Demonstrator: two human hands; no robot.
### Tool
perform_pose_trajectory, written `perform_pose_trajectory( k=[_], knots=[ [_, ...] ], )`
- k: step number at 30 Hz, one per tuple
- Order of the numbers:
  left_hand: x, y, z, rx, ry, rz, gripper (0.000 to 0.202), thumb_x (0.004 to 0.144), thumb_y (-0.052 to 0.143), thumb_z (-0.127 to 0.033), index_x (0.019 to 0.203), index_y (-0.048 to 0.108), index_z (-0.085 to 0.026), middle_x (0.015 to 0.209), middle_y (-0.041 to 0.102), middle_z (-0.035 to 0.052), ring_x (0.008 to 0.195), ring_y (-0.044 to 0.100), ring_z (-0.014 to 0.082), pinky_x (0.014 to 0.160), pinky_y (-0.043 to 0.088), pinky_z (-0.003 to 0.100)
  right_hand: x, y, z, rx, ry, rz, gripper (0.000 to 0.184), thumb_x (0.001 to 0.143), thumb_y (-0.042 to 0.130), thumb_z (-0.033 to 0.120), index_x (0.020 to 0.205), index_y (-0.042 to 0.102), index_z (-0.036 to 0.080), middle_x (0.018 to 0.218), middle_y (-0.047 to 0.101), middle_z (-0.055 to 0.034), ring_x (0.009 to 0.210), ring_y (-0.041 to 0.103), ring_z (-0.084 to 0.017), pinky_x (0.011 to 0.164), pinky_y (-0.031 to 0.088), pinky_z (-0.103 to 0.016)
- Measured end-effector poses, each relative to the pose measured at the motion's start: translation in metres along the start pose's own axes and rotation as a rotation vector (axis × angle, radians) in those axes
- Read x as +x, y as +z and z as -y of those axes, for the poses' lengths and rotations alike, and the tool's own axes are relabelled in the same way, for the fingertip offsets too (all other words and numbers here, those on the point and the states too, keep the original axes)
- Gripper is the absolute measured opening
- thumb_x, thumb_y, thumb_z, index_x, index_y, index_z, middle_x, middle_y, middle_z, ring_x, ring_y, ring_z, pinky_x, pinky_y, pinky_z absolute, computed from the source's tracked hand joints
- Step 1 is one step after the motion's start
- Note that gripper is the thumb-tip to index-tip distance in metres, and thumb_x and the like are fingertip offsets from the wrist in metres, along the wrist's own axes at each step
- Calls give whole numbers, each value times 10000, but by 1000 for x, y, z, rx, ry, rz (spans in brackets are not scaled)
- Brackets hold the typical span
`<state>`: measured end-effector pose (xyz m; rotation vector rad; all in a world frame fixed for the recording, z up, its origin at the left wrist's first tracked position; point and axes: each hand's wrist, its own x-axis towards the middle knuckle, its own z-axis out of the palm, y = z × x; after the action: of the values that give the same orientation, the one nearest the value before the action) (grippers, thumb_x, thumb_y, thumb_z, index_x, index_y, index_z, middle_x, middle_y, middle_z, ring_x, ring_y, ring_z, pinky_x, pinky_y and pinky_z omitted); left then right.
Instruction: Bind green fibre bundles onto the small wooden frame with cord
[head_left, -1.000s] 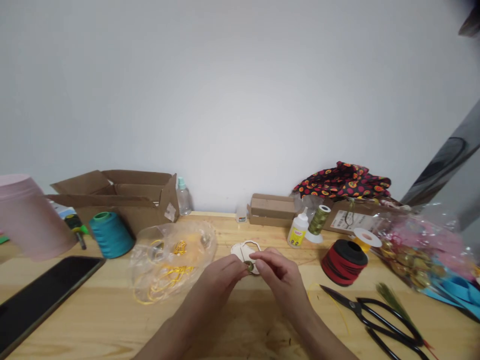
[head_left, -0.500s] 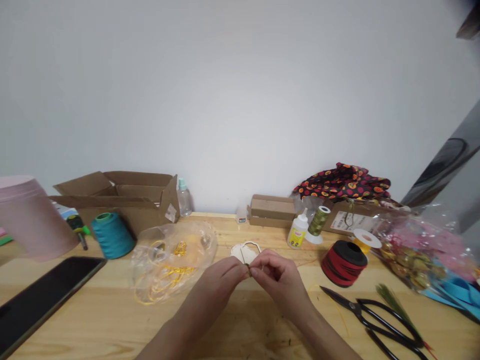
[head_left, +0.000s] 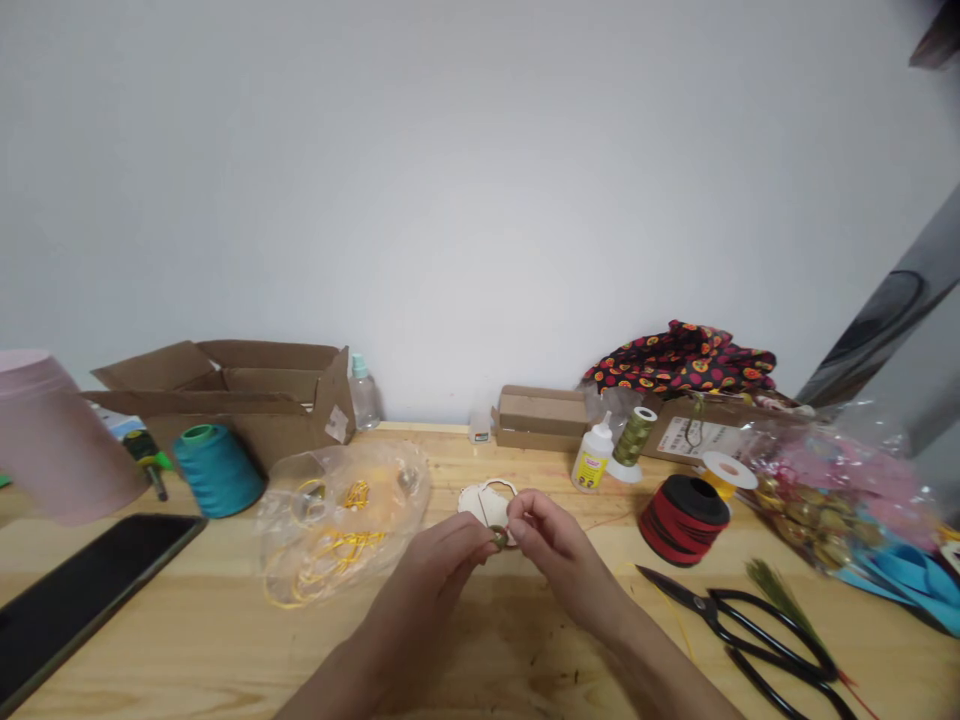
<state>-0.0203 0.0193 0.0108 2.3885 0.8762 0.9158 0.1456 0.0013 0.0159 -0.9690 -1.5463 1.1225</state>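
My left hand [head_left: 444,552] and my right hand [head_left: 551,545] meet over the middle of the wooden table [head_left: 187,640], fingertips pinched together on a small olive-green ring-shaped piece [head_left: 499,538]. A thin thread seems to run from it, though it is too fine to follow. Just behind the fingers lies a flat white cut-out shape [head_left: 480,498]. A clear plastic bag [head_left: 341,520] with yellow cord loops inside lies to the left of my left hand.
Black scissors [head_left: 757,635] and a red-and-black spool [head_left: 682,518] lie to the right. A glue bottle [head_left: 592,460], olive thread spool [head_left: 634,440], teal thread cone [head_left: 214,470], open cardboard box [head_left: 240,395], pink container [head_left: 52,440] and dark phone [head_left: 82,590] surround the work area.
Both hands stay pinched on the small green piece; the fingers have shifted slightly, and the view has drifted a little to the right.
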Motion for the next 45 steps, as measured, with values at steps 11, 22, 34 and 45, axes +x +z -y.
perform_pose_trajectory(
  k=[11, 22, 34, 45],
  knots=[
    [8, 8, 3, -387, -412, 48, 313, 795, 403, -315, 534, 473, -156, 496, 394, -47, 475, 347, 79, 460, 255, 187, 9, -1, -17, 129, 127, -114, 210, 821, 368, 375, 710, 345, 198, 613, 419, 50, 428, 244, -59, 390, 171, -184],
    [6, 11, 4, -998, -695, 119, 339, 691, 541, -448, 579, 485, -134, 474, 369, -74, 374, 155, 24, 377, 61, 192, 6, -3, -18, -243, -45, -210, 153, 840, 340, 291, 716, 365, 203, 585, 452, 38, 553, 432, -114, 539, 322, -243],
    [5, 7, 3, -1125, -787, 159, 265, 699, 554, -356, 621, 543, -103, 548, 470, -26, 398, 163, 16, 396, 49, 181, 7, -7, -17, 420, 443, -37, 126, 743, 445, 278, 701, 366, 189, 580, 548, 27, 369, 215, -23, 366, 65, -170],
    [6, 4, -2, -1146, -798, 118, 224, 735, 487, -288, 582, 502, -125, 529, 442, -42, 409, 172, 30, 380, 82, 154, 3, -2, -14, 304, 354, 101, 283, 693, 511, 214, 958, 600, 169, 599, 490, 32, 448, 300, -48, 387, 192, -167]
  ],
)
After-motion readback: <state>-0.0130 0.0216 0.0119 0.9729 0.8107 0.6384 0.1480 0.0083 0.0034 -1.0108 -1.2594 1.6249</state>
